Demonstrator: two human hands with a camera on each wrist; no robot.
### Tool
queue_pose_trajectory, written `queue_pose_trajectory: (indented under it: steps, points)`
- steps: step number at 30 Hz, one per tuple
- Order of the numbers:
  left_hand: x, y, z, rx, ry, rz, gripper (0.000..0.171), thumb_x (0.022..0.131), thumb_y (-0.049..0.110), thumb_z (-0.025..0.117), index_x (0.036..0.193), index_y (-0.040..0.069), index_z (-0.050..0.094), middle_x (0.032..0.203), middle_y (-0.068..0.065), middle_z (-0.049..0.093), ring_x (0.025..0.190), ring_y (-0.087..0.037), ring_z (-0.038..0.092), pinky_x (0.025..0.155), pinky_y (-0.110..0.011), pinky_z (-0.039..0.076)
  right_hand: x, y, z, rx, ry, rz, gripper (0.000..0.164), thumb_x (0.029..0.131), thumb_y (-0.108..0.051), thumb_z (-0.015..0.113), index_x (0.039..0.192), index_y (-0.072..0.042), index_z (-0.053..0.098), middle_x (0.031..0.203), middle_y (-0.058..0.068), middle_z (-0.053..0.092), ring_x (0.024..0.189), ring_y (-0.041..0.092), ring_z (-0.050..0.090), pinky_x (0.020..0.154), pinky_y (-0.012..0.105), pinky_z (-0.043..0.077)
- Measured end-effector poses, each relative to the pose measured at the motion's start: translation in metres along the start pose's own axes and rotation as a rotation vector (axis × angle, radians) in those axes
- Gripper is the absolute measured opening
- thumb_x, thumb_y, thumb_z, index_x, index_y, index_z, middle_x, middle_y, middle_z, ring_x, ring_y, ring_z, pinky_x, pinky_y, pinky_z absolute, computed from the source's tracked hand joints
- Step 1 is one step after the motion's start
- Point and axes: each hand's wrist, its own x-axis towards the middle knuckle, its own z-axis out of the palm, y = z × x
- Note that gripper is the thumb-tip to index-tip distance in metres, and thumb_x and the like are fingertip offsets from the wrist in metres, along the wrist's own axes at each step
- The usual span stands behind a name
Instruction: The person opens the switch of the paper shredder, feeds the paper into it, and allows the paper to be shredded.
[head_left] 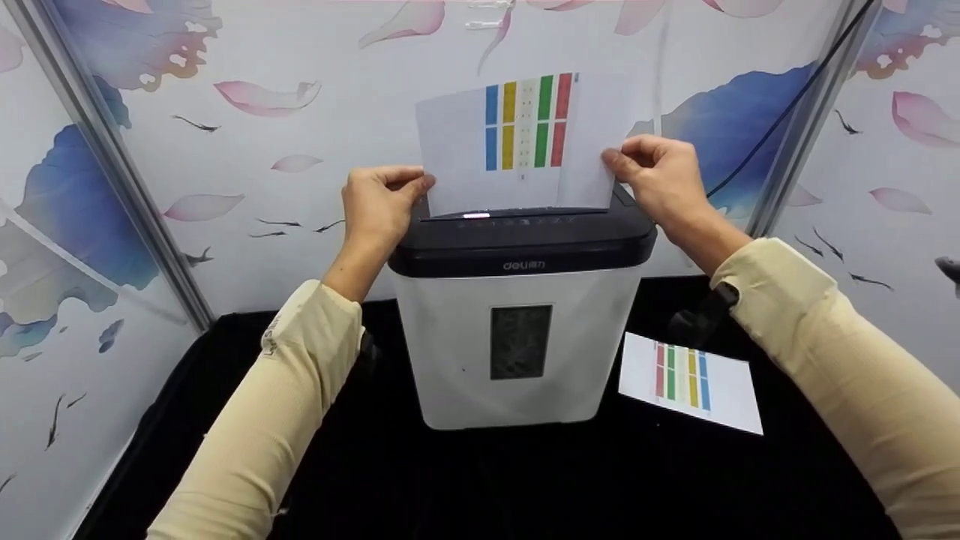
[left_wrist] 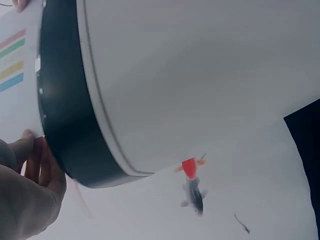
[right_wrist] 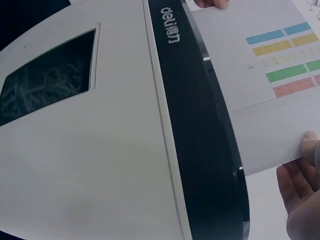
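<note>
A white sheet of paper [head_left: 457,150] printed with blue, yellow, green and red bars stands upright at the slot of a paper shredder [head_left: 450,330]. My left hand [head_left: 379,206] pinches its left edge between thumb and fingers, low down near the black lid. Higher up on the opposite edge, my right hand [head_left: 664,172] pinches the sheet the same way. The paper's lower edge meets the slot. In the right wrist view, shredded strips [right_wrist: 50,85] show through the dark window of the white bin.
A second printed sheet [head_left: 727,382] lies on the black cloth [head_left: 525,480] to the right of the shredder. Behind stands a white panel with painted petals [head_left: 262,97], framed by metal posts [head_left: 127,165]. A black cable [head_left: 780,112] runs down at the right.
</note>
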Motion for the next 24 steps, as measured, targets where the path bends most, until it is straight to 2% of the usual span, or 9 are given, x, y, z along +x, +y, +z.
queue_pose_trajectory:
  steps: [8, 13, 18, 24]
  points:
    - [0.001, -0.006, 0.001, -0.011, 0.008, -0.021, 0.018, 0.077, 0.021, 0.073, 0.093, 0.013, 0.074, 0.097, -0.004, 0.072, 0.089, -0.012, 0.066, 0.075, -0.019, 0.052, 0.002, 0.011, 0.007, -0.040, -0.011, -0.010, 0.025, 0.081, -0.030, 0.068, 0.085, -0.005, 0.068, 0.065, -0.012, 0.057, 0.064, 0.002, 0.050, 0.056, 0.015, 0.041]
    - [0.002, -0.006, -0.001, -0.044, -0.006, 0.002, 0.017, 0.078, 0.018, 0.072, 0.093, 0.011, 0.074, 0.097, -0.006, 0.071, 0.087, -0.010, 0.066, 0.073, -0.018, 0.052, 0.002, 0.010, 0.005, -0.046, -0.019, -0.015, 0.024, 0.082, -0.030, 0.067, 0.085, -0.006, 0.067, 0.065, -0.010, 0.058, 0.063, 0.003, 0.052, 0.054, 0.016, 0.041]
    - [0.003, -0.008, -0.003, -0.018, -0.032, 0.034, 0.019, 0.077, 0.020, 0.073, 0.093, 0.010, 0.074, 0.097, -0.006, 0.071, 0.086, -0.010, 0.063, 0.072, -0.017, 0.049, 0.002, 0.010, 0.004, -0.060, -0.031, -0.015, 0.025, 0.082, -0.030, 0.067, 0.086, -0.005, 0.067, 0.065, -0.011, 0.056, 0.063, 0.004, 0.049, 0.053, 0.016, 0.040]
    - [0.002, -0.015, 0.000, 0.022, -0.076, 0.034, 0.021, 0.077, 0.022, 0.073, 0.094, 0.011, 0.074, 0.100, -0.006, 0.070, 0.092, -0.013, 0.062, 0.079, -0.022, 0.050, 0.001, 0.017, 0.003, -0.064, -0.057, -0.002, 0.023, 0.082, -0.028, 0.068, 0.086, -0.005, 0.067, 0.068, -0.010, 0.058, 0.065, 0.004, 0.051, 0.056, 0.015, 0.042]
